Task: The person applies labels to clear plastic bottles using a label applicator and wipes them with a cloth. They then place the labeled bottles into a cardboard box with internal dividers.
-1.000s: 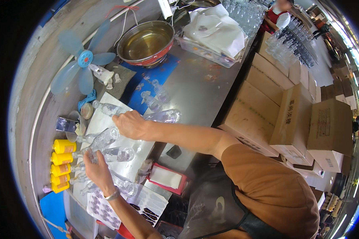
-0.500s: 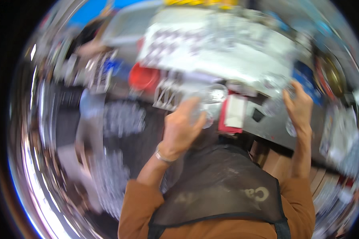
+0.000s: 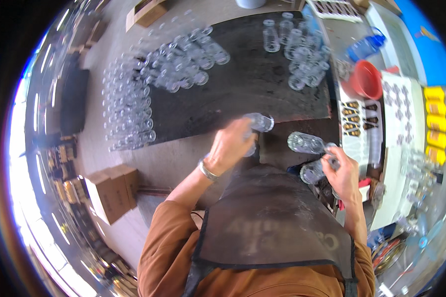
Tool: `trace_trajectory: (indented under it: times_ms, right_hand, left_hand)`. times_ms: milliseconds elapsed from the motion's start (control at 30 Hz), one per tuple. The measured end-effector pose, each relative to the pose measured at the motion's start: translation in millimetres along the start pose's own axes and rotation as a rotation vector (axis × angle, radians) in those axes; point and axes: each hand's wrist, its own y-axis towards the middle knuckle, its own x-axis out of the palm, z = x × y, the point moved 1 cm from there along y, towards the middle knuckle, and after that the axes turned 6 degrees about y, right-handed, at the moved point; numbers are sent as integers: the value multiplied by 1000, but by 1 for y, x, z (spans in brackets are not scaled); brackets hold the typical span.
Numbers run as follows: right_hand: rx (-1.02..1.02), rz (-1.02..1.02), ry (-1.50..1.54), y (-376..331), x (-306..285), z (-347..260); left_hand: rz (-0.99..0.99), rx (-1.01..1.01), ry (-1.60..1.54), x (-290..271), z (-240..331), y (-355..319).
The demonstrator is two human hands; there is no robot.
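My left hand point(image 3: 228, 143), slightly blurred, is closed around clear glass bottles; one bottle point(image 3: 259, 122) sticks out past the fingers, and part of another shows below it. My right hand point(image 3: 343, 173) grips two more glass bottles by their necks. The upper bottle point(image 3: 306, 142) points left, and the lower bottle point(image 3: 312, 172) hangs close to my apron. Both hands are in the air by the near edge of a dark tabletop point(image 3: 243, 74). Upright glass bottles stand on it in a left group point(image 3: 134, 111), a middle group point(image 3: 186, 57) and a right group point(image 3: 302, 59).
To the right, a white work surface point(image 3: 389, 198) carries small dark parts, yellow containers point(image 3: 435, 123) and more glassware. A red bucket point(image 3: 366, 79), a blue jug point(image 3: 366, 47) and a white rack point(image 3: 352, 126) sit beside the dark tabletop. Cardboard boxes point(image 3: 114, 190) stand at left.
My view has swung left, from the white work surface to the dark tabletop with its bottles. Both hands have come round with it, and the bottles are now clearer to see.
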Motion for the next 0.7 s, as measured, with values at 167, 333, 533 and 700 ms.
trace_trajectory:
  times_ms: [167,333,533,700]
  right_hand:
    - [-221,-169,-63,135,129,-40]
    - [-409,-247,-202,248,240,-50]
    - [-452,-310,-233,336,327,-63]
    - [-437,-346,-318,369,375,-64]
  left_hand:
    - [160,-303,9,-51,-148,-9]
    - [282,-373,132,-58,-268,-7]
    - [382,-421,169,-72,-354,8]
    - [379,-447,223,-79,-390,22]
